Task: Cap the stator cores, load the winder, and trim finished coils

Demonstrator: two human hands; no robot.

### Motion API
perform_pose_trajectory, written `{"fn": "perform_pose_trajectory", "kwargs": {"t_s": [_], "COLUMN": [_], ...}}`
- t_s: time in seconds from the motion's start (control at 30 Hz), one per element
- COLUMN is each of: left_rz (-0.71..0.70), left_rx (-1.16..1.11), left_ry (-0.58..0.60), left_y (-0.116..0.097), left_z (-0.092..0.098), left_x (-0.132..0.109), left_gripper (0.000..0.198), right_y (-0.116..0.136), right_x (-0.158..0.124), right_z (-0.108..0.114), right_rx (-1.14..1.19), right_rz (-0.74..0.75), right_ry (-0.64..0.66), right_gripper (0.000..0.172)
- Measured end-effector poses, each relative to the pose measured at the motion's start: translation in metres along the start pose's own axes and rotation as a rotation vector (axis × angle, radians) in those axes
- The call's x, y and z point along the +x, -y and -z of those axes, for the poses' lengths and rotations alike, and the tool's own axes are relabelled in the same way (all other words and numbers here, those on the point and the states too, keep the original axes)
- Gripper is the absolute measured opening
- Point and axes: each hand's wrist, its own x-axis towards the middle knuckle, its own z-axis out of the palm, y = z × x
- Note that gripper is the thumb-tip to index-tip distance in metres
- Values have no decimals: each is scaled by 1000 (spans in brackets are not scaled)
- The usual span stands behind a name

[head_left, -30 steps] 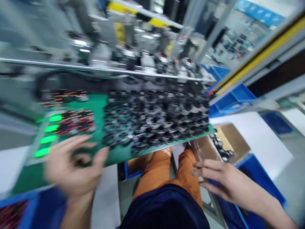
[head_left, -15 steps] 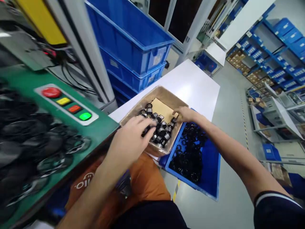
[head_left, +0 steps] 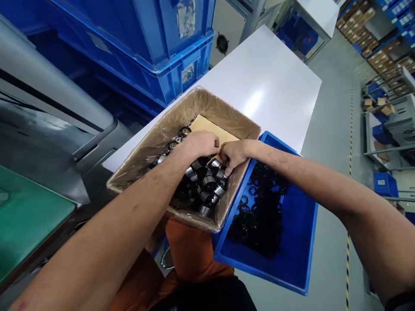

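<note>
A cardboard box lined with clear plastic holds many black and silver ring-shaped metal parts. A tan cardboard sheet lies in its far part. Over the box's middle, my left hand has its fingers curled down at the sheet's near edge; what they grip is hidden. My right hand reaches in from the right, beside the left one. Its fingers are bent and its thumb points down against the parts, but I cannot make out what is between them.
The box sits on a white table. Close on its right is a blue bin with small black rings inside. Stacked blue crates rise at the back left. A green worktop lies to the left, shelving far right.
My view has shifted closer to the box. My left hand has moved from the box's near left side toward the sheet, now next to my right hand. The dark part it held is no longer visible.
</note>
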Motion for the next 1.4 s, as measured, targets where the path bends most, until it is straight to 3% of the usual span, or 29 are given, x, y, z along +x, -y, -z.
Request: {"fn": "perform_pose_trajectory", "kwargs": {"t_s": [0.1, 0.33, 0.4, 0.57, 0.67, 0.77, 0.93, 1.0, 1.13, 1.27, 1.4], "left_rz": [-21, -8, -32, -170, -127, -82, -43, -21, 19, 9, -130], "left_rx": [-39, 16, 42, 121, 151, 144, 101, 75, 36, 24, 95], "left_ry": [-124, -301, -275, -78, -20, -30, -121, -148, -211, -313, -369], "left_y": [3, -5, -8, -14, -11, -7, -9, -11, -12, -14, -24], "left_z": [-4, 2, 4, -3, -6, -3, -1, -2, -6, -12, -23], "left_x": [2, -14, -23, -34, -34, -34, -32, -29, -26, -24, -13], "left_gripper": [50, 48, 43, 40, 42, 50, 47, 44, 48, 67, 66], "right_y": [0, -7, -8, -5, -3, -2, -10, -18, -26, -19, -20], "right_x": [-2, -8, -8, -9, -12, -12, -17, -23, -26, -16, -22], "right_z": [2, 9, 11, 12, 11, 8, 11, 16, 20, 10, 1], "right_rx": [-6, -31, -50, -105, -99, -79, -40, -18, 13, 28, 63], "right_rz": [-26, -143, -218, -365, -335, -320, -308, -272, -273, -375, -303], "right_ry": [-5, -64, -110, -232, -234, -239, -283, -303, -446, -561, -625], "right_gripper": [53, 50, 56, 86, 78, 68, 82, 72, 37, 39, 28]}}
